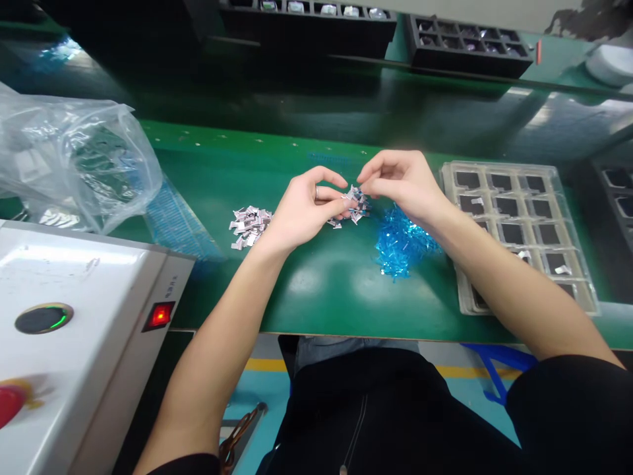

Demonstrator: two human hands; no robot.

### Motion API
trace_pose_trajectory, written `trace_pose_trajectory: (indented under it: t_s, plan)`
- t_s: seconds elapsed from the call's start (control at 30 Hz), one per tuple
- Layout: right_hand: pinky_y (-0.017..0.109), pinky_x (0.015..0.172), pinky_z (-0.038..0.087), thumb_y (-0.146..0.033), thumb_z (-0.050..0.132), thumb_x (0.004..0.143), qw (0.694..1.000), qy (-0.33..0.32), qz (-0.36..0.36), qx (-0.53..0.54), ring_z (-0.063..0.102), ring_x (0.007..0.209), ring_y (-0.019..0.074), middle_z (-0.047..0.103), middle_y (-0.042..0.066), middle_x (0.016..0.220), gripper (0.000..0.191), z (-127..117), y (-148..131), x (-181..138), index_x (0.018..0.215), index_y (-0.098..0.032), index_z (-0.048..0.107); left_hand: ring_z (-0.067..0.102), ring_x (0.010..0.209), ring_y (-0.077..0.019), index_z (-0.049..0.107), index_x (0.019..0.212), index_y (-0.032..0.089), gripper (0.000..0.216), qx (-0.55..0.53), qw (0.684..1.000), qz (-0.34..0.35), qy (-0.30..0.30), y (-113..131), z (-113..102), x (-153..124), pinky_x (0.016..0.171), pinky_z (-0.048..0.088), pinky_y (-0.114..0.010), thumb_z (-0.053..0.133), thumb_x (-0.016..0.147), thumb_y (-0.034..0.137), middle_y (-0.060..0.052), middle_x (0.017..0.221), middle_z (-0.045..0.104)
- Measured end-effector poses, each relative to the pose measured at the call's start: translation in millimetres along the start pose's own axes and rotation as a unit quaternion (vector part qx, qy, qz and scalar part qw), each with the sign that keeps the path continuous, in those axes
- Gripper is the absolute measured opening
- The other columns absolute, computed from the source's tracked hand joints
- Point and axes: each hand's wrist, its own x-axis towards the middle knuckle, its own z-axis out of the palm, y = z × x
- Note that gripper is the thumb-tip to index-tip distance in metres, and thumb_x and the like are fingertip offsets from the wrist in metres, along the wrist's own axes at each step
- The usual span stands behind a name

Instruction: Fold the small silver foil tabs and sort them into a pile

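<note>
My left hand (304, 210) and my right hand (398, 181) meet over the green mat (321, 284), fingertips pinched together on a small silver part (352, 194). Under the fingers lies a small heap of silver parts (357, 210). A second heap of silver parts (248, 225) lies just left of my left wrist. A pile of blue film scraps (401, 243) sits below my right wrist. My right forearm crosses a clear compartment tray (514, 224) with dark squares in its cells.
A crumpled clear plastic bag (74, 161) lies at the left. A white machine box (74, 330) with a lit red switch (159, 315) fills the lower left. Black compartment trays (469, 43) stand at the back. The table's front edge runs above my lap.
</note>
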Motion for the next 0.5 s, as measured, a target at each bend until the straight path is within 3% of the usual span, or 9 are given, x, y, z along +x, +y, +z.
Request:
trace_pose_trajectory:
  t_s: [0.33,0.5]
  plan:
    - [0.04,0.07,0.063,-0.026,0.09,0.076,0.999,-0.006,0.026,0.022,0.068,0.067,0.0209,0.071,0.002,0.07,0.016,3.9,-0.2,-1.6,0.079,-0.023,0.075,0.083,0.075,-0.0224,0.074,0.102,0.018,0.022,-0.008,0.999,-0.029,-0.025,5.4,1.7,-3.5,0.07,0.071,-0.034,0.091,0.089,0.017,-0.006,0.082,0.085]
    - [0.034,0.066,0.062,-0.019,0.092,0.071,0.998,-0.007,0.036,0.043,0.068,0.065,0.0185,0.07,0.0,0.066,0.02,4.6,-3.8,-1.7,0.076,-0.021,0.073,0.084,0.079,-0.0215,0.074,0.105,0.016,0.023,-0.019,0.998,-0.054,-0.023,11.6,3.5,-6.1,0.075,0.071,-0.033,0.09,0.088,0.015,-0.007,0.085,0.086]
